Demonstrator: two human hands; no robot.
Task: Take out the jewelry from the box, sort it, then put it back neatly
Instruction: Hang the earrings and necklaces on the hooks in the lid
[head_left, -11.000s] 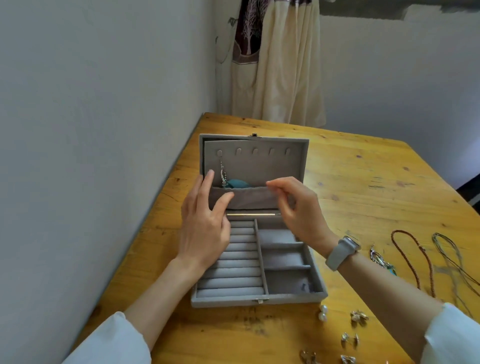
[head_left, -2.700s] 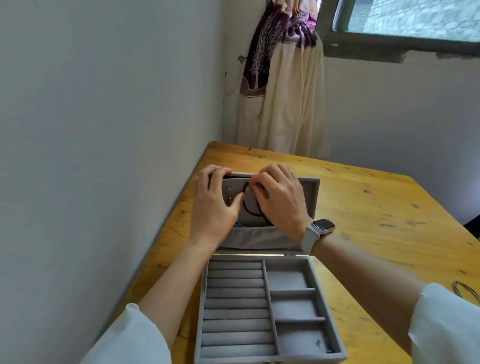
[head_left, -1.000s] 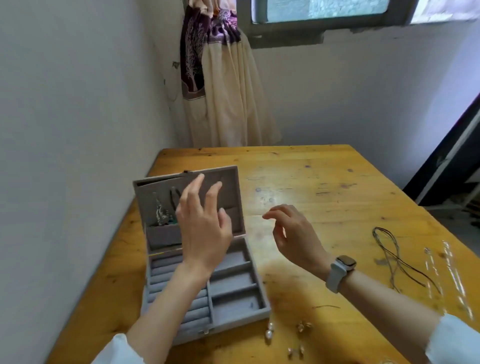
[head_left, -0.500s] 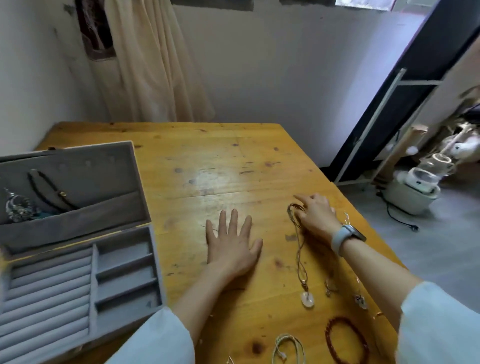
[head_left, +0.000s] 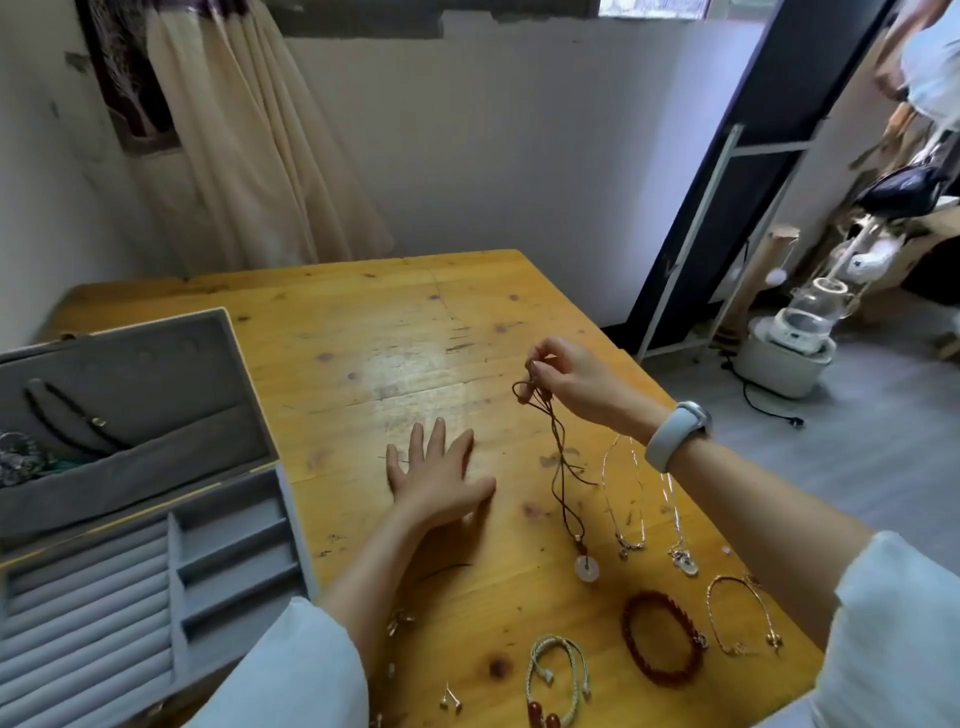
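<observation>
**Right hand lifts cord necklace; box open at left**

Right hand (head_left: 576, 382): fingertips pinched on the top of a brown cord necklace (head_left: 558, 457), raised off the table (head_left: 363, 332). Cord hangs down; its pale round pendant (head_left: 587, 568) rests on the wood. Grey watch (head_left: 675, 428) on that wrist.

Left hand (head_left: 439, 475): flat, palm down on the table, fingers straight and spread, holding nothing.

Beside the cord, to the right: two thin silver chains (head_left: 631, 499), laid out lengthwise. Nearer the table edge: red bead bracelet (head_left: 662, 639), pale braided bracelet (head_left: 558, 675), thin gold bracelet (head_left: 740, 613), small earrings (head_left: 451, 701).

Far left: grey box (head_left: 156, 525), lid up. Black cord (head_left: 67, 415) and a silvery-teal piece (head_left: 23, 457) sit in the lid pocket. Tray compartments look bare.
</observation>
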